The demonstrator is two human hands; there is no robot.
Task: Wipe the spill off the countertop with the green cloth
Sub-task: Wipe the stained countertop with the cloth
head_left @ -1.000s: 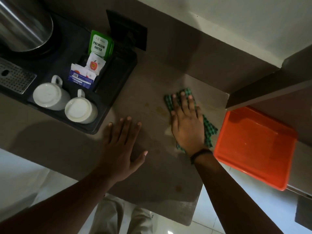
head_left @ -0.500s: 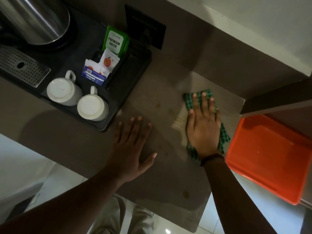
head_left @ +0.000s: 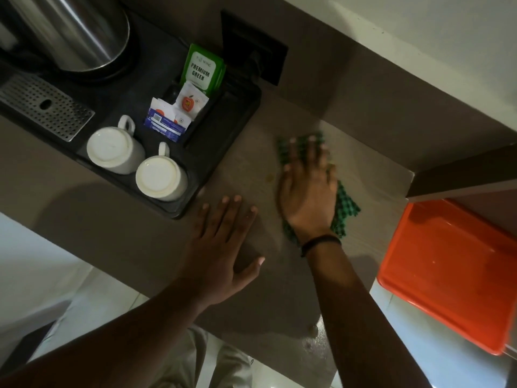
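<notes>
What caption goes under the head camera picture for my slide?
Right hand presses the green checked cloth on the brown countertop; left hand rests flat.

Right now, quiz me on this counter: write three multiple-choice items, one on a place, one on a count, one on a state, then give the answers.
1. Where is the green cloth?
A. Under the right hand on the counter
B. Inside the orange bin
C. On the black tray

2. How many white cups stand on the black tray?
A. One
B. Two
C. Four

3. How is the left hand?
A. Gripping a cup
B. Flat and open on the counter
C. Holding the cloth

Answers:
1. A: the right hand presses flat on the cloth, whose checked edges show around it on the counter.
2. B: one cup and a second cup sit side by side, upside down.
3. B: its fingers are spread on the counter, holding nothing.
</notes>
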